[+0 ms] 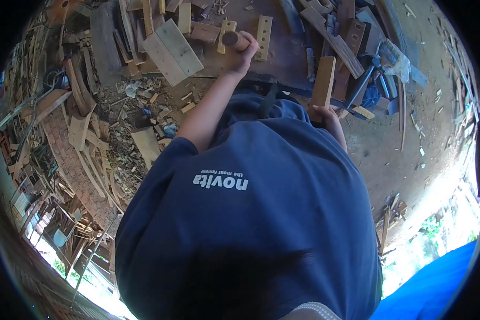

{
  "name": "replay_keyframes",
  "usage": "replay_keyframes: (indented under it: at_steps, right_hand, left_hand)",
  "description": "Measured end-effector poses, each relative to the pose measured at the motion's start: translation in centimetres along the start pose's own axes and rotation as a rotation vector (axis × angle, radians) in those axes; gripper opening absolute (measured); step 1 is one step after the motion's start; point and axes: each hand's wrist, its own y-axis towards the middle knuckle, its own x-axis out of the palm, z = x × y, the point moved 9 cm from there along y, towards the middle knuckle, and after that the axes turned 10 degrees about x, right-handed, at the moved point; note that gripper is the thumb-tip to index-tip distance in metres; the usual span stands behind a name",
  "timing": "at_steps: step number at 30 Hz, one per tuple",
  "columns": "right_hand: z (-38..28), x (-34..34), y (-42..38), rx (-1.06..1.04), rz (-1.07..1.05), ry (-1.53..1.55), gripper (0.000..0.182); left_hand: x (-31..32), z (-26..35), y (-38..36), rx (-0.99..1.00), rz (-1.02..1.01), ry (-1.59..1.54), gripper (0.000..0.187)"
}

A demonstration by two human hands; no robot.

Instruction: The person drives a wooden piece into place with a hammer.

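Note:
My left hand (242, 53) is closed around a round wooden piece (231, 38), whose dark, flat end faces up; the rest of it is hidden. Below and beside that hand lie two pale wooden blocks, one a block with a row of holes (264, 38), the other a shorter holed block (227, 26). My right hand (328, 116) is wrapped round the near end of a rectangular wooden bar (324, 81). The bar points away from me, over the edge of a dark work surface (288, 58).
Left of my hands lies a pale two-plank board (173, 52) among offcuts. Several tools and a clear plastic bag (394, 61) are heaped at the right with dark timber (346, 56). Wood chips (138, 106) litter the ground, and long scrap strips (88, 154) lie farther left.

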Motion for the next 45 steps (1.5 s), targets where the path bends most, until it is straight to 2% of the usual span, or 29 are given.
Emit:
replay_keyframes:
  at_steps: [2, 4, 8, 10, 17, 22, 25, 27, 28, 29, 31, 32, 34, 35, 37, 39, 40, 42, 44, 45]
  right_hand:
    - [0.5, -0.9, 1.3, -0.018, 0.017, -0.051, 0.041]
    - [0.8, -1.9, 2.4, -0.036, 0.035, -0.1, 0.042]
    - [0.9, -2.5, 2.8, -0.042, 0.109, -0.138, 0.046]
    - [1.0, -3.2, 3.4, -0.067, 0.144, -0.186, 0.047]
    - [1.2, -4.5, 4.9, -0.109, 0.179, -0.323, 0.054]
    - [1.4, -4.9, 5.8, -0.139, 0.196, -0.388, 0.052]
    - [1.0, -5.5, 5.7, -0.208, 0.228, -0.282, 0.051]
    - [0.4, -5.1, 4.2, -0.299, 0.196, -0.102, 0.048]
    - [-0.6, -4.4, 2.6, -0.425, 0.164, -0.103, 0.044]
    - [-1.0, -3.3, 0.9, -0.418, 0.158, -0.123, 0.044]
    - [-3.4, -0.9, -3.7, -0.629, 0.217, -0.191, 0.036]
    - [-3.4, 0.6, -4.7, -0.619, 0.209, -0.211, 0.036]
    - [-4.7, 3.1, -7.9, -0.913, 0.096, -0.086, 0.041]
    - [-4.6, 2.7, -6.9, -0.902, 0.092, -0.101, 0.041]
    - [-2.8, -1.2, -3.9, -0.365, 0.818, -0.707, 0.032]
    - [-2.9, 3.2, -5.4, -0.537, 0.274, -0.547, 0.061]
    - [-4.2, 4.1, -5.2, -0.532, 0.274, -0.562, 0.061]
    - [-2.8, 1.3, -1.7, 0.289, 0.553, -0.792, 0.054]
    - [-1.8, -2.2, -4.2, 1.144, 0.8, -0.926, 0.048]
    - [1.9, -7.7, -8.0, 1.148, 0.804, -0.932, 0.048]
  left_hand:
    - [-0.1, -0.5, 0.3, -0.003, 0.025, -0.024, 0.008]
    - [0.6, -0.5, 0.5, 0.016, -0.071, -0.046, 0.008]
    - [0.9, -0.5, 0.6, 0.036, -0.097, -0.025, 0.007]
    - [1.2, -0.7, 0.9, 0.097, -0.173, -0.087, 0.007]
    - [2.2, -1.6, 1.4, 0.067, -0.305, -0.11, 0.007]
    - [5.0, 0.8, 1.0, 0.232, -0.441, 0.226, 0.005]
    - [7.1, 2.4, 0.1, 0.291, -0.421, 0.217, 0.011]
    - [7.8, 2.0, -0.5, 0.334, -0.394, 0.291, 0.013]
    - [8.1, 1.9, -0.8, 0.375, -0.382, 0.366, 0.016]
    - [8.2, 1.8, -0.9, 0.37, -0.361, 0.371, 0.016]
    - [8.8, 1.2, -1.3, 0.345, -0.406, 0.39, 0.019]
    - [8.6, 1.1, -1.3, 0.335, -0.385, 0.395, 0.019]
    - [8.8, 1.2, -1.3, 0.368, -0.391, 0.44, 0.021]
    - [9.0, 1.1, -1.4, 0.384, -0.398, 0.462, 0.023]
    - [9.0, 0.5, -1.3, 0.394, -0.374, 0.432, 0.023]
    - [9.1, -0.1, -1.3, 0.36, -0.38, 0.462, 0.025]
    - [9.1, -0.2, -1.2, 0.352, -0.365, 0.46, 0.025]
    - [8.9, -0.1, -1.1, 0.38, -0.341, 0.475, 0.024]
    - [8.9, 0.0, -1.1, 0.373, -0.341, 0.48, 0.025]
    - [8.9, 0.1, -1.1, 0.378, -0.354, 0.482, 0.026]
